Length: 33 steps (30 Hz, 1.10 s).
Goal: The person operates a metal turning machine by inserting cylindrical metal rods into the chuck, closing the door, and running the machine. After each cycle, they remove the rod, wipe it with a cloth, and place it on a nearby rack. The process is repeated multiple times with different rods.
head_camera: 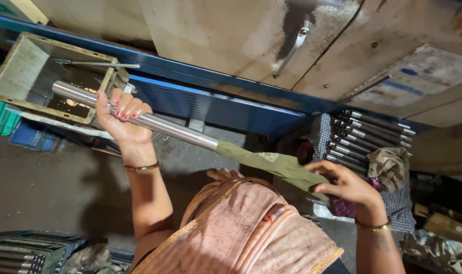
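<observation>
Rod: a long polished steel rod (139, 119) lies across the middle of the view, one end over the tray at ten o'clock, the other end running toward four o'clock into a cloth.
Cloth: an olive-green cloth (271, 166) is wrapped round the rod's lower end, covering it entirely from the centre out toward four o'clock.
Left hand: the left hand (122, 119) is at nine o'clock, fingers curled over the top of the bare shaft, a firm grip that carries the rod's weight.
Right hand: the right hand (342, 183) sits at four o'clock, fingers and thumb closed round the cloth-covered end, pinching the cloth onto the metal.
Step in hand: by the look of it, this is wiping the rod down, with the cloth end worked while the other hand steadies.
Next move calls for: likely a steady hold at the left hand and an even squeeze at the cloth so it slides along the shaft without slipping off.
Tray: an open metal tray (18, 68) at ten o'clock, its far end under the rod's tip, a thin bar lying across its rim.
Stacked rods: a batch of similar rods (370, 137) rests at two o'clock, beside a crumpled rag (390, 167).
Machine: a blue machine frame (215, 104) runs behind, at twelve o'clock.
</observation>
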### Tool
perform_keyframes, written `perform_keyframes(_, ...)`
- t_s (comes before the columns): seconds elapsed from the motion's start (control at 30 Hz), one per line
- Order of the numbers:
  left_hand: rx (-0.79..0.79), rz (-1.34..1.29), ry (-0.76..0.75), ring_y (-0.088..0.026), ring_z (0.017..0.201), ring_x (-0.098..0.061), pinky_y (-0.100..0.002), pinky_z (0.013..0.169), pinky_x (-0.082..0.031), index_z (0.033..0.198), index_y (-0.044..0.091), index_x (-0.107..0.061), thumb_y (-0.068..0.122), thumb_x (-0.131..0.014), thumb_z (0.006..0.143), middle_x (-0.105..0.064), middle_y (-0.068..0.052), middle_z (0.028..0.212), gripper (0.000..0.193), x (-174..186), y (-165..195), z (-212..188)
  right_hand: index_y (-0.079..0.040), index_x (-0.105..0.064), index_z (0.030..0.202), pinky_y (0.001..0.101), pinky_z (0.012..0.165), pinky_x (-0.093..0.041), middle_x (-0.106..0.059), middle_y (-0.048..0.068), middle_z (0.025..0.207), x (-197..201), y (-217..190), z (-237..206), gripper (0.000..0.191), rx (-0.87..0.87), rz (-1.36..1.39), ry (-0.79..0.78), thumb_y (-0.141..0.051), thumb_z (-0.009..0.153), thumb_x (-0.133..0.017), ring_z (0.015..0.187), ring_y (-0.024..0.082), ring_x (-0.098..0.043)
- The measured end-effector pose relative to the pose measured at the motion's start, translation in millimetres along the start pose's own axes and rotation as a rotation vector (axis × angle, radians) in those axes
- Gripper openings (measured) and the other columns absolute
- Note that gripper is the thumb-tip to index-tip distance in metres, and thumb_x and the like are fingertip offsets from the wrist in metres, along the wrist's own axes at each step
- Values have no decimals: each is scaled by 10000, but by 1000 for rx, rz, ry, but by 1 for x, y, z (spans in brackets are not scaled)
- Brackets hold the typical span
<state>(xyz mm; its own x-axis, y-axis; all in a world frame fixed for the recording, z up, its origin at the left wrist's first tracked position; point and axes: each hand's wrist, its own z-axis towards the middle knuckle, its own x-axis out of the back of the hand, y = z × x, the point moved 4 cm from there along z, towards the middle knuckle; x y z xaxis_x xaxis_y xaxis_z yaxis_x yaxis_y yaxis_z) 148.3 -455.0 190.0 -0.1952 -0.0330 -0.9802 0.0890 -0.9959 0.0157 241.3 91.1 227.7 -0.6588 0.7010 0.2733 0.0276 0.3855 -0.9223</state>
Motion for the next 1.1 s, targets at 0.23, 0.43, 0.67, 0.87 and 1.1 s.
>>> perform_keyframes(0.23, -59, 46, 6, -49, 459, -409, -228, 539, -406, 741, 167, -457, 421, -536, 1090, -426, 72, 552, 439, -4, 13, -1, 6, -688, 1083, 320, 843, -527, -716, 101, 1028, 20, 77, -15, 407, 135, 303, 198, -384, 965, -682, 955, 172, -650)
perform_keyframes(0.43, -120, 206, 114, -71, 504, -366, -234, 515, -369, 778, 187, -454, 371, -563, 1075, -394, 68, 586, 366, -15, -25, 0, 17, -633, 784, 339, 682, -446, -646, 134, 845, 6, 84, 15, 499, 237, 530, 389, -418, 1026, -670, 778, 218, -569)
perform_keyframes(0.67, -115, 198, 223, -75, 454, -287, -258, 474, -289, 717, 203, -389, 303, -569, 1034, -309, 66, 529, 378, -12, -150, -21, -53, -542, 897, 343, 854, -434, -532, 64, 992, -42, 7, 94, 578, 476, 692, 403, -591, 1109, -568, 950, 186, -507)
perform_keyframes(0.87, -62, 178, 335, -91, 450, -290, -275, 486, -307, 710, 189, -393, 289, -567, 996, -299, 56, 516, 349, -15, -195, -41, -57, -570, 1235, 509, 1106, -462, -561, 115, 1398, -72, -33, 116, 747, 384, 518, 414, -733, 919, -550, 1322, 280, -559)
perform_keyframes(1.1, 92, 466, 181, -127, 423, -372, -311, 461, -369, 742, 180, -431, 172, -632, 916, -370, 30, 500, 266, -25, -213, -30, -17, -650, 1220, 422, 1163, -384, -640, 132, 1355, -70, 9, 136, 703, 372, 175, 387, -665, 1032, -452, 1314, 255, -571)
